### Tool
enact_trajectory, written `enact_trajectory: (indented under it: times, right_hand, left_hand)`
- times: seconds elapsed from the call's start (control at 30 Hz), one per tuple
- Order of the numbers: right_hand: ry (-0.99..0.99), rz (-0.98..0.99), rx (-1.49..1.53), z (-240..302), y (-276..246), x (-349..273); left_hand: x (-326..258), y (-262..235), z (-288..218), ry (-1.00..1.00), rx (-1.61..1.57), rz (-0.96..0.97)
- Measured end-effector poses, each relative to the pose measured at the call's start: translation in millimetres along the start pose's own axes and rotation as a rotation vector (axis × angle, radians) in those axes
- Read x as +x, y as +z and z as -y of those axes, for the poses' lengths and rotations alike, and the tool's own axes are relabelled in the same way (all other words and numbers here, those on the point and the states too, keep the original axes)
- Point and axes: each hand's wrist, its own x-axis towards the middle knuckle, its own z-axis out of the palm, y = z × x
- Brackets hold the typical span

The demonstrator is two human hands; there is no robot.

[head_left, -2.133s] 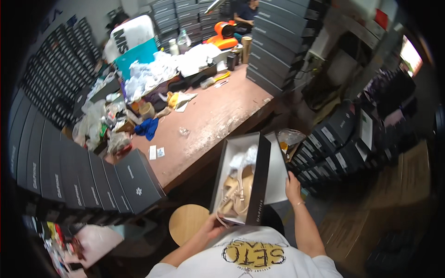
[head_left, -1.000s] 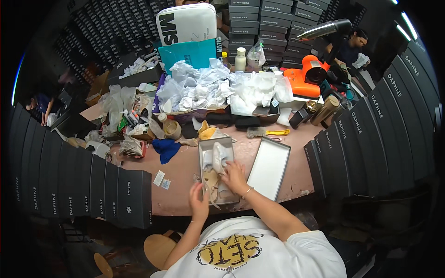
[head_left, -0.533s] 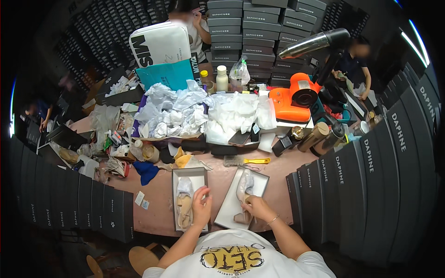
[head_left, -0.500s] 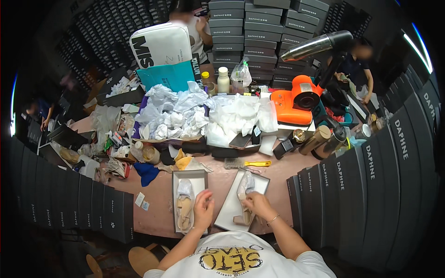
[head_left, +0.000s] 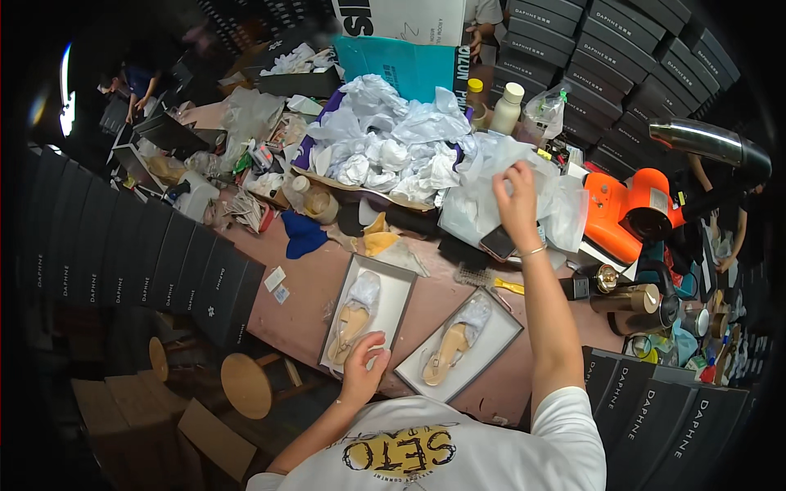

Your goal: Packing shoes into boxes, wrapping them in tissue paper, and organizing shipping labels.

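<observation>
My left hand (head_left: 364, 370), fingers slightly curled and apart, is at the near right corner of a shoebox part (head_left: 391, 315). Inside lies a beige sandal (head_left: 350, 329) with crumpled white tissue paper (head_left: 363, 291) at its far end. To the right, a second tilted shoebox part (head_left: 503, 334) holds another beige sandal (head_left: 446, 353), its far end also filled with tissue paper (head_left: 472, 314). My right hand (head_left: 516, 200) is stretched far forward over a heap of thin white sheets (head_left: 483, 184). Its fingers are apart and nothing shows in them.
Crumpled white paper (head_left: 385, 159) fills a purple-edged box behind. An orange machine (head_left: 614, 217) and flasks (head_left: 626, 299) stand right. A yellow-handled brush (head_left: 508, 286) and blue cloth (head_left: 304, 234) lie on the table (head_left: 307, 323). Grey shoebox stacks (head_left: 155, 270) flank it; other people work beyond.
My right hand has left the right-hand sandal and reached forward to the white sheets. That sandal now lies lower in its box. The whole view has turned; my left hand stays by the left box.
</observation>
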Motion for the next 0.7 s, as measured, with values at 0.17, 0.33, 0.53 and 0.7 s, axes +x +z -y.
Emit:
enact_trajectory:
  times: [0.17,0.33,0.53,0.7]
  right_hand:
    - [-0.307,0.565,0.059,164.7,30.3,-133.7]
    - [-0.036,0.504,0.275,184.8,26.1,-237.2]
    - [0.317,0.238,0.115,221.4,38.2,-223.6]
    - [0.778,-0.009,0.558,244.6,74.1,-238.4]
  left_hand:
    - [45.0,10.5,-44.6,-0.125,-0.751,-0.046]
    - [74.4,-8.1,7.0,-0.328,-0.703,-0.076]
    - [61.2,-53.8,17.3,0.001,-0.157,0.327]
    - [85.9,-129.0,12.0,-0.175,-0.264,0.318]
